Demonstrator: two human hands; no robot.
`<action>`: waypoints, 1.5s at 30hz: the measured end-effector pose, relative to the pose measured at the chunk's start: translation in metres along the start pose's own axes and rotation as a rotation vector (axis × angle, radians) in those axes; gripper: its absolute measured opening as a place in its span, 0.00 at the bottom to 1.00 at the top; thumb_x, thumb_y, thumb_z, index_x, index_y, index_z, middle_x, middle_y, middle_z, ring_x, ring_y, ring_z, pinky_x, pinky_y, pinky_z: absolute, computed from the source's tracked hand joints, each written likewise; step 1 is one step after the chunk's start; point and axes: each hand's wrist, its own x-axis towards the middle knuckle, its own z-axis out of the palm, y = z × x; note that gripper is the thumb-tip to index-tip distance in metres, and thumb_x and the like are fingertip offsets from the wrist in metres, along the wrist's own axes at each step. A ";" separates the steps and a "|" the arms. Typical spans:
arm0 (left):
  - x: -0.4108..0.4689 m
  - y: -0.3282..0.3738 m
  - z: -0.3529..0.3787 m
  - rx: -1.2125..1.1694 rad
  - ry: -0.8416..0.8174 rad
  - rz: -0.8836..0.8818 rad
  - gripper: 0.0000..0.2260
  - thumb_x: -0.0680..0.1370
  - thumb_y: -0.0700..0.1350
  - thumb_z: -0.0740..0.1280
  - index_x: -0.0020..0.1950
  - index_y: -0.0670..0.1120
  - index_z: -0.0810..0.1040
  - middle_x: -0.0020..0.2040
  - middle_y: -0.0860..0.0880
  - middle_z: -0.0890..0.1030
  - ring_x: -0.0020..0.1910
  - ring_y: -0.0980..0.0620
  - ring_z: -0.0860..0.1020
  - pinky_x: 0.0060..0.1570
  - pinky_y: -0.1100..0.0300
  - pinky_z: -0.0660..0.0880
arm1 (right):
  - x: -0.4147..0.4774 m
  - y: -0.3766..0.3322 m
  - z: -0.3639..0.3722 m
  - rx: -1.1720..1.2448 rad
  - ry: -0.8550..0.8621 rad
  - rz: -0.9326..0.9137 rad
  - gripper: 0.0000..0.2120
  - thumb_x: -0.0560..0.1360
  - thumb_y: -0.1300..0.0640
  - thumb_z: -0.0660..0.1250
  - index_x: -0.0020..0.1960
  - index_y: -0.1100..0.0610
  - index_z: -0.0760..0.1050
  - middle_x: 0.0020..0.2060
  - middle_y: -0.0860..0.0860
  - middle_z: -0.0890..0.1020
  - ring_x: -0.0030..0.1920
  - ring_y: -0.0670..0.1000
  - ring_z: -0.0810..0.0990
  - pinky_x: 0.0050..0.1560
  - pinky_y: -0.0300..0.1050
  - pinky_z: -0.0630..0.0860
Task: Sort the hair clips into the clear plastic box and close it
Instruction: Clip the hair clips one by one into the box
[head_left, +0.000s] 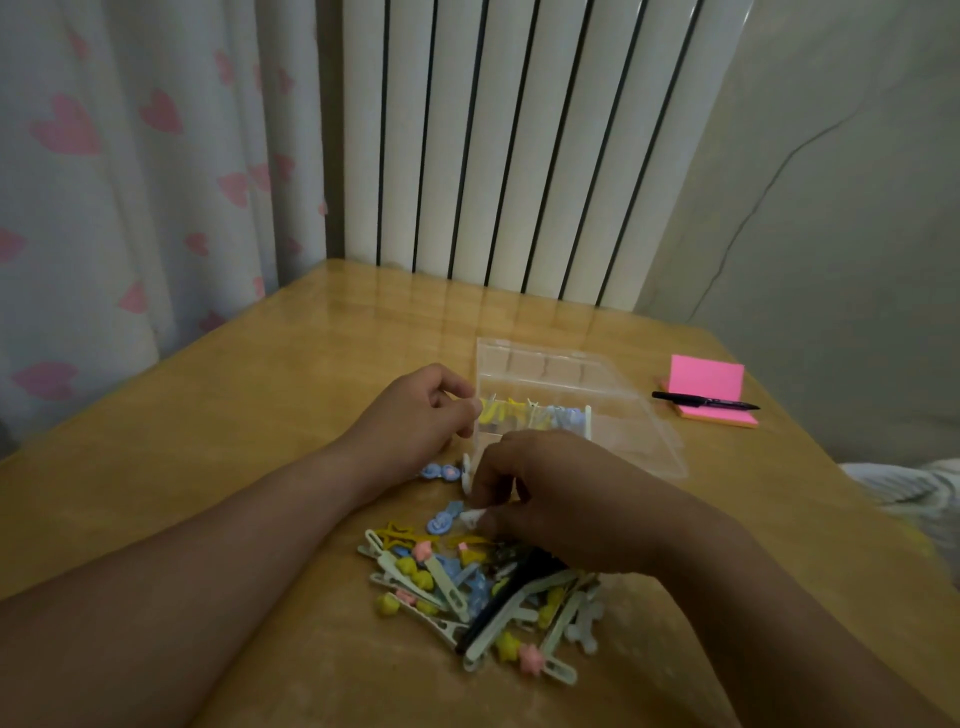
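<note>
Just right of centre in the head view, the clear plastic box (636, 441) sits open on the wooden table (234, 415). Its long axis runs from the upper left toward the lower right of the frame. A row of clips (540, 415) stands across it from left to right, yellow at the left end and pale blue at the right.

Below the box, at lower centre, lies the loose pile of hair clips (441, 582). Its long pale green clips lie on diagonals, some pointing to the upper left and others to the upper right. A long black clip (493, 608) runs through the pile from lower left to upper right. Two small blue clips (440, 472) lie apart from the pile, just under the left wrist.

The left hand (410, 415) is curled, its thumb and forefinger meeting at the box's left wall beside the yellow clips. Whether they grip the wall or a clip I cannot tell.

The right hand (550, 499) hangs over the top of the pile with its fingers bent down. Its fingertips pinch a small white clip (471, 517).

At the right edge of the table a black pen (701, 401) lies across a pink pad of sticky notes (706, 379). A white radiator (519, 156) stands behind the table, and a curtain (130, 182) with pink hearts hangs at the upper left.
</note>
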 end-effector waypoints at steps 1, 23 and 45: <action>0.000 -0.001 0.000 -0.006 -0.003 0.000 0.06 0.81 0.52 0.71 0.56 0.53 0.80 0.40 0.54 0.87 0.36 0.55 0.79 0.42 0.52 0.78 | -0.001 0.000 -0.002 0.058 0.025 0.007 0.05 0.79 0.46 0.73 0.51 0.45 0.79 0.45 0.39 0.80 0.43 0.40 0.77 0.39 0.33 0.72; 0.002 -0.001 0.002 0.057 0.007 -0.008 0.05 0.81 0.54 0.70 0.54 0.56 0.79 0.42 0.57 0.87 0.42 0.52 0.84 0.49 0.48 0.80 | 0.052 0.109 -0.040 0.048 0.291 0.520 0.09 0.75 0.52 0.79 0.52 0.52 0.82 0.47 0.50 0.84 0.45 0.50 0.82 0.43 0.47 0.80; -0.002 0.005 0.001 0.040 0.014 -0.018 0.04 0.82 0.51 0.71 0.54 0.52 0.80 0.41 0.55 0.88 0.36 0.54 0.80 0.43 0.51 0.79 | -0.010 0.017 -0.005 0.120 0.390 0.104 0.04 0.79 0.46 0.72 0.50 0.43 0.84 0.40 0.39 0.84 0.42 0.40 0.82 0.42 0.41 0.79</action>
